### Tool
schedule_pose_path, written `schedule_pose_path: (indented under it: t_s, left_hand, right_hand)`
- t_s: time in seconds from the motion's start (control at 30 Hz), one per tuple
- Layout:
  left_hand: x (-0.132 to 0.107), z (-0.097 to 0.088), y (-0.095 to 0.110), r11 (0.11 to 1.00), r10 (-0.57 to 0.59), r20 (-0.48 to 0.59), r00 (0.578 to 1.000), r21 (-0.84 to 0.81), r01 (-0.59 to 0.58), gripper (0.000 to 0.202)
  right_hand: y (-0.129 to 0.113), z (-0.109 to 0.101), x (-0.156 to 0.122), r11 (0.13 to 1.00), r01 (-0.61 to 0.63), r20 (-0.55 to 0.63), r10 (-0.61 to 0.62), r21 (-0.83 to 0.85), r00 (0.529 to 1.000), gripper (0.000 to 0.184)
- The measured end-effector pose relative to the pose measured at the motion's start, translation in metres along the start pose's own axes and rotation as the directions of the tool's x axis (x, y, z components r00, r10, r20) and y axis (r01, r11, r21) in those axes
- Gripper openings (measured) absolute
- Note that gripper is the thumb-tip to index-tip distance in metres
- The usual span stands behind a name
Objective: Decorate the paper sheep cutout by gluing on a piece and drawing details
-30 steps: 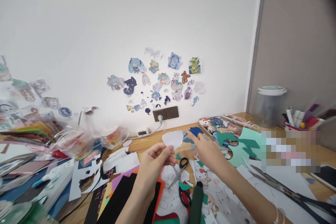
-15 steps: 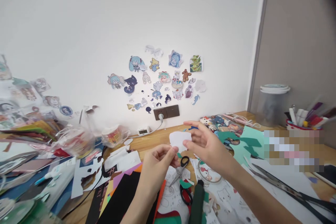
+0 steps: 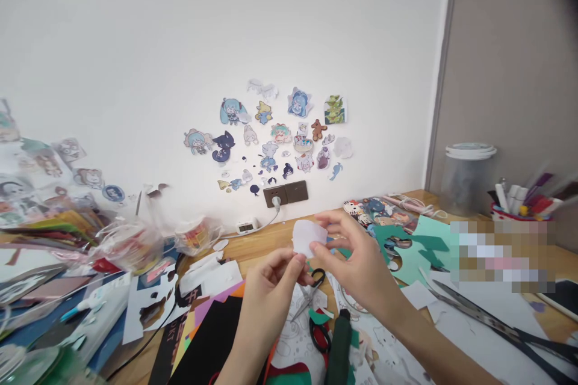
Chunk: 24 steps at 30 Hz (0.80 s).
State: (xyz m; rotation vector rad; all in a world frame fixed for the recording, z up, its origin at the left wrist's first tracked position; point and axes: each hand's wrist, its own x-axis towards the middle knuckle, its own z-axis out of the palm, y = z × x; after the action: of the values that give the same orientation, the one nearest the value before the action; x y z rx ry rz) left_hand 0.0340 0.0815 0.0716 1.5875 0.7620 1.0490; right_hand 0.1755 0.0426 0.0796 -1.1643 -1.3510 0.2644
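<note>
A small white paper cutout [image 3: 307,237] is held up over the middle of the desk. My left hand [image 3: 279,281] pinches its lower edge between thumb and forefinger. On the right side, my right hand [image 3: 347,248] grips the same piece, thumb in front and fingers behind it, partly hidden. Just below the hands lie small scissors [image 3: 312,290] with black handles, on printed drawing sheets [image 3: 293,328]. A dark green tube-shaped object [image 3: 338,346] lies close by, beside green and red paper scraps.
Black and coloured sheets [image 3: 205,337] lie left of my left forearm. Large open scissors [image 3: 492,319] rest on white paper at the right. A pen holder [image 3: 521,214] and a lidded clear jar [image 3: 467,177] stand at the back right. Cartoon cutouts [image 3: 270,156] cover the wall above a socket [image 3: 295,192].
My right fingers have closed in on the paper cutout, which has turned slightly and curls a little. The view has shifted slightly.
</note>
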Motion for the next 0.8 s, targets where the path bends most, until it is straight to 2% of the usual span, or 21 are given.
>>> schedule_pose_path:
  t_s: [0.1, 0.2, 0.4, 0.57, 0.8]
  left_hand:
    - [-0.004, -0.001, 0.002, 0.997, 0.041, -0.017, 0.999, 0.073, -0.04, 0.025]
    - [-0.008, -0.001, 0.004, 0.983, 0.083, -0.038, 0.996, 0.169, -0.076, 0.025]
    - [-0.012, -0.001, 0.009, 0.949, 0.104, -0.027, 0.994, 0.301, -0.091, 0.026]
    - [-0.015, -0.004, 0.01, 0.916, 0.095, 0.003, 0.995, 0.391, -0.089, 0.024]
    - [-0.015, -0.004, 0.009, 0.85, 0.192, 0.075, 0.979, 0.485, -0.204, 0.021]
  right_hand:
    - [-0.003, -0.003, -0.001, 0.942, 0.229, 0.059, -0.221, -0.245, 0.973, 0.011]
    - [-0.006, -0.007, -0.002, 0.892, 0.335, 0.145, -0.304, -0.303, 0.942, 0.014]
    - [-0.008, -0.01, -0.002, 0.855, 0.428, 0.231, -0.371, -0.294, 0.899, 0.016]
    - [-0.008, -0.01, -0.004, 0.781, 0.519, 0.279, -0.442, -0.348, 0.853, 0.017]
    - [-0.01, -0.008, -0.007, 0.737, 0.53, 0.318, -0.428, -0.42, 0.846, 0.015]
